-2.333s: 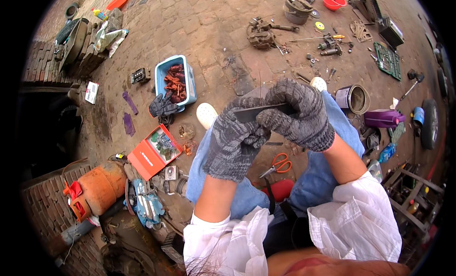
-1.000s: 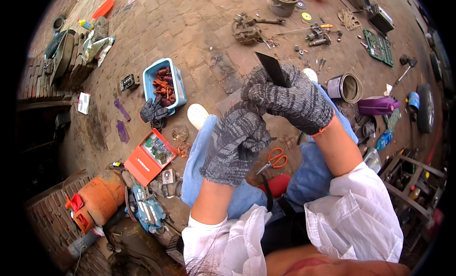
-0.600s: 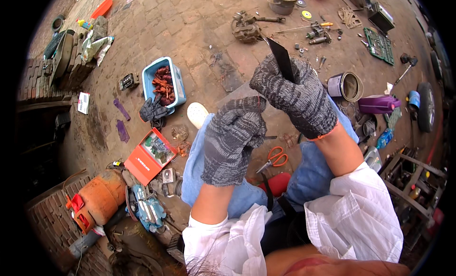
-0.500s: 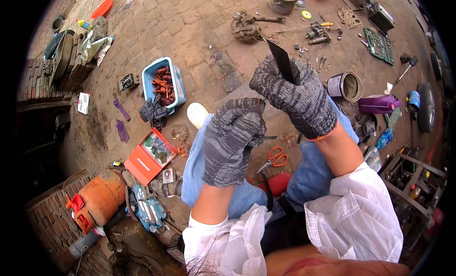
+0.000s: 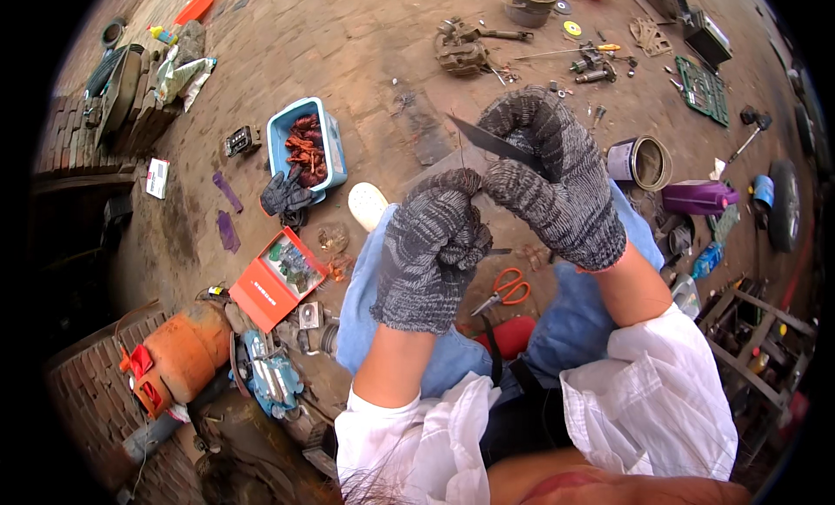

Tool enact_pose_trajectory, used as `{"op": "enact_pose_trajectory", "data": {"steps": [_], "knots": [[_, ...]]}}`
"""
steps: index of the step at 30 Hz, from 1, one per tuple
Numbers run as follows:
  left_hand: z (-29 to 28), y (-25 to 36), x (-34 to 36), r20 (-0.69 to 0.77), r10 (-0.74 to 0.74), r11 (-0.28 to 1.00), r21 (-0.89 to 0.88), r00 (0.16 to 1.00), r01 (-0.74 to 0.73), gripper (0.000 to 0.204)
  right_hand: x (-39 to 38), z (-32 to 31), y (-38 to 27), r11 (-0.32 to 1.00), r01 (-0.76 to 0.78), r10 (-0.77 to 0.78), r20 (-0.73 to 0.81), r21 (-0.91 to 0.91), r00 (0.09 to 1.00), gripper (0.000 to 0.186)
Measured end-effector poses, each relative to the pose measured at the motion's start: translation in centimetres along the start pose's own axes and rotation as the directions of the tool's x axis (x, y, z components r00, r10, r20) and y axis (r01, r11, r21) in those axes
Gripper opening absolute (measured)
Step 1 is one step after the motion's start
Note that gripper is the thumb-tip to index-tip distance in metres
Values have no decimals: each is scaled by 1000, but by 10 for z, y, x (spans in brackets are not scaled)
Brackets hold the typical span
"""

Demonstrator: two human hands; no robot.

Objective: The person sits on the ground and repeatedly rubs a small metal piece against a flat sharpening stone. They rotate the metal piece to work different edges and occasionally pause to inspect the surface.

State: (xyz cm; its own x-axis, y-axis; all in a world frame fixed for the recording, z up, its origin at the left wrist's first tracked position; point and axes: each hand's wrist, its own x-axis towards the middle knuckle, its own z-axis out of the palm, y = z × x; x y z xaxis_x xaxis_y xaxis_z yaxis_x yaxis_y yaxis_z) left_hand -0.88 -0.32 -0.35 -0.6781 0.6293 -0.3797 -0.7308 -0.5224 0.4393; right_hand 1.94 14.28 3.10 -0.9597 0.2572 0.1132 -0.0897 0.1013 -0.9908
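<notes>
Both my hands wear grey knitted gloves and are raised close together above my lap. My right hand [image 5: 557, 179] is closed round a flat, dark blade [image 5: 497, 146] whose pointed end sticks out to the left. Beside it my left hand [image 5: 435, 244] is closed, fingers curled in. A thin strand [image 5: 461, 160] rises by its fingertips, and a short dark strip [image 5: 499, 252] shows at its right edge. What the left fingers hold is mostly hidden. Below the hands, orange-handled scissors [image 5: 504, 291] lie between my knees.
Left of me stand a blue basin [image 5: 335, 148] of copper-coloured wire coils, an open red box [image 5: 265, 300] of small parts and an orange gas cylinder [image 5: 187, 344]. To the right are a tin can [image 5: 619, 163], a purple jug [image 5: 696, 197] and a green tool case [image 5: 701, 92].
The blade in my right hand has tipped over from steep to slanting leftward, as the right hand turned. My left hand stays closed near it. The whole view has shifted slightly.
</notes>
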Motion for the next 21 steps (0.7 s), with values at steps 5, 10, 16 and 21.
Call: {"op": "enact_pose_trajectory", "data": {"steps": [5,10,16,21], "knots": [[7,2,-1,-5,-19,999,40,1000,19,22,-3,-2,12,998,-69,69,3,6,998,16],[-6,0,-1,60,33,991,125,998,-40,18,1,-3,14,994,-100,94,107,54,990,25],[6,-1,2,222,558,301,844,800,-445,18,4,-7,-8,949,-295,284,101,111,953,20],[11,-1,2,362,652,18,871,666,-491,21,1,-6,11,990,-135,135,-5,37,991,22]]}}
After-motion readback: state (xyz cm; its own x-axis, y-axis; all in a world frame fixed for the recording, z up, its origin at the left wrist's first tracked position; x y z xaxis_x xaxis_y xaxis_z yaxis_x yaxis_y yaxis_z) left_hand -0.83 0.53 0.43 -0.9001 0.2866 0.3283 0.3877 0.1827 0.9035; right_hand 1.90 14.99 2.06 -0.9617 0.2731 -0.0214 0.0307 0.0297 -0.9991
